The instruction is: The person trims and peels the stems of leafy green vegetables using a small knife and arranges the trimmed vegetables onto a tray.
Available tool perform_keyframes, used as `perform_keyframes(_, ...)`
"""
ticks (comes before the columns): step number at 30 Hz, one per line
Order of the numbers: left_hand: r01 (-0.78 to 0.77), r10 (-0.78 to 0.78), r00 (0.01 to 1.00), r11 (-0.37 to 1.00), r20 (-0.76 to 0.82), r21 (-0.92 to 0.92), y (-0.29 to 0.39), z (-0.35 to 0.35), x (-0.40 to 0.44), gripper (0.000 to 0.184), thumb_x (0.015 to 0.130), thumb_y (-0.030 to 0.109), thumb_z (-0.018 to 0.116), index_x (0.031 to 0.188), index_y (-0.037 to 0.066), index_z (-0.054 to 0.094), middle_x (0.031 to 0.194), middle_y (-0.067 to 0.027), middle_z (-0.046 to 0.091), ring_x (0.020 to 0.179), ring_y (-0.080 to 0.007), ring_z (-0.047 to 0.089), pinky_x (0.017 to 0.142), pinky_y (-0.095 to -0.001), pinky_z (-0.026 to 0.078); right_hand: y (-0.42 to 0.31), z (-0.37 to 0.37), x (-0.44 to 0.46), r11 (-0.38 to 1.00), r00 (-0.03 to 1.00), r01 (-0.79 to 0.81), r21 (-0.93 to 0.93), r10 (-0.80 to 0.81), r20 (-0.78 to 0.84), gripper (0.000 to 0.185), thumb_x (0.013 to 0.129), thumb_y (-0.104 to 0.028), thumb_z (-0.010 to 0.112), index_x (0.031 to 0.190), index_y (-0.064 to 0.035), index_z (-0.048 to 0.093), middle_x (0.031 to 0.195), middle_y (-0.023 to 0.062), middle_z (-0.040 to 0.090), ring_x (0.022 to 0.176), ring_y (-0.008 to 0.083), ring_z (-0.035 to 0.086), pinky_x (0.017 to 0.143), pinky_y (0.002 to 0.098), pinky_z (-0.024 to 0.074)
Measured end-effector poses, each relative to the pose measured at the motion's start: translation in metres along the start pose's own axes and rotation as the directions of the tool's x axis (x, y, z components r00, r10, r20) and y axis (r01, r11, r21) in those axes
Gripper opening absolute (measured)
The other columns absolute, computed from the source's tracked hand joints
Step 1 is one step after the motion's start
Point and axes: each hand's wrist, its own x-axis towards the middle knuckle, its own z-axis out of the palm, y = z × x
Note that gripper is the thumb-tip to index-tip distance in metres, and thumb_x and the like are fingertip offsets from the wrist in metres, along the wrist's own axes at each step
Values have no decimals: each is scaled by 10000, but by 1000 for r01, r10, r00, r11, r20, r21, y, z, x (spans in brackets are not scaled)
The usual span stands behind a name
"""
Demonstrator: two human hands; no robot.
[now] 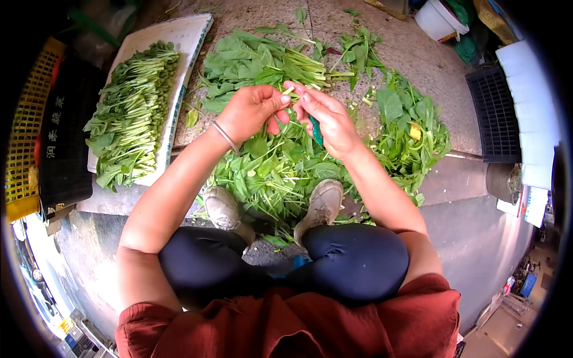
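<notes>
My left hand (pixel 253 113), with a bangle at its wrist, pinches the pale cut end of a leafy green stem (pixel 289 91). Close against it, my right hand (pixel 331 122) has its fingers curled around a small green-handled knife (pixel 316 131), whose blade is hidden. Thumbs and fingertips of both hands almost meet at the stem. Just beyond the hands lies a bunch of leafy greens (pixel 248 62), stems pointing right. Below them, a loose heap of leaves and stem pieces (pixel 280 167) spreads between my shoes.
To the left, a white foam tray (pixel 191 36) bears neatly lined-up greens (pixel 134 113). Another leaf heap (pixel 412 119) lies on the right. Black and yellow crates (pixel 24 131) stand at far left, a black crate (pixel 494 113) at right, and a white bucket (pixel 439 21) at back right.
</notes>
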Motion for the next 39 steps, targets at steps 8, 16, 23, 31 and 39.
perform_keyframes(8, 1, 3, 999, 997, 54, -71, -5, 0, 9, 207, 897, 215, 517, 898, 13, 562, 719, -32, 594, 551, -82, 520, 529, -198, 426, 8, -32, 8, 980, 982, -171, 106, 178, -61, 346, 899, -248, 510, 1210, -96, 524, 689, -62, 451, 580, 31, 386, 470, 150, 301)
perform_keyframes(16, 50, -50, 950, 999, -309, -5, -12, -1, 22, 172, 852, 255, 593, 912, 94, 592, 614, 75, 485, 468, -13, 310, 415, -172, 228, 65, -116, 57, 879, 797, -296, -374, 12, -604, 397, 835, -282, 606, 1142, -38, 542, 952, 69, 620, 672, 97, 559, 488, 226, 369)
perform_keyframes(23, -10, 167, 932, 899, -322, 437, -16, 2, 23, 245, 887, 249, 516, 1033, 82, 619, 547, 43, 482, 469, -58, 414, 453, -227, 363, 63, -125, 52, 901, 827, -343, -265, 155, -541, 294, 834, -185, 600, 1086, -35, 574, 971, 52, 633, 813, 150, 620, 644, 269, 448)
perform_keyframes(31, -324, 696, 718, 306, 22, 895, -3, 17, 15, 305, 781, 126, 556, 1081, 69, 565, 1008, -103, 592, 992, -272, 539, 780, -373, 476, 16, -79, 30, 898, 818, -152, -413, -120, -562, 205, 777, -80, 654, 963, -3, 619, 837, 59, 639, 741, 112, 596, 638, 200, 444)
perform_keyframes(39, -204, 246, 969, 859, -29, 470, -2, 20, 20, 267, 913, 279, 462, 922, 34, 567, 646, -62, 577, 564, -145, 553, 519, -287, 436, -12, -30, 1, 977, 973, -62, -203, 15, -229, 383, 910, -323, 469, 1064, 13, 568, 736, -11, 525, 594, 47, 444, 497, 181, 338)
